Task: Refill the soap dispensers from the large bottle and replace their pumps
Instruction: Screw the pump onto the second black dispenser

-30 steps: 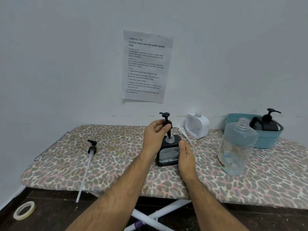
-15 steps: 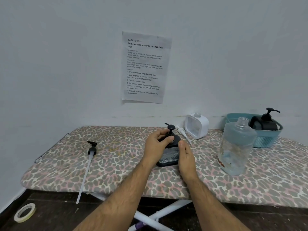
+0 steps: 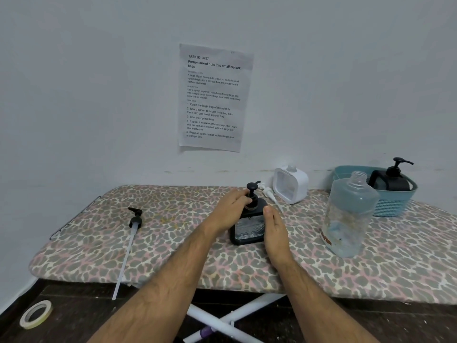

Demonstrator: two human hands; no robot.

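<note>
Ironing board (image 3: pixel 173 256), hands around black dispenser (image 3: pixel 248 226)

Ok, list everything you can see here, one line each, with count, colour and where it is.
black dispenser: 1, black, board centre, pump on
white dispenser: 1, white, by the wall, no pump
white pump: 1, lying beside it
large bottle: 1, clear, uncapped, right
basket: 1, teal, far right, holds another black dispenser
long pump: 1, black head, left edge
ironing board: 1, leopard print
paper sheet: 1, on wall
tape roll: 1, on floor
left hand: grips pump collar
right hand: flat against black dispenser

wall sheet (image 3: pixel 214 97) | "TASK ID 3797" | "Portion mixed nuts into small ziplock bags"
</note>
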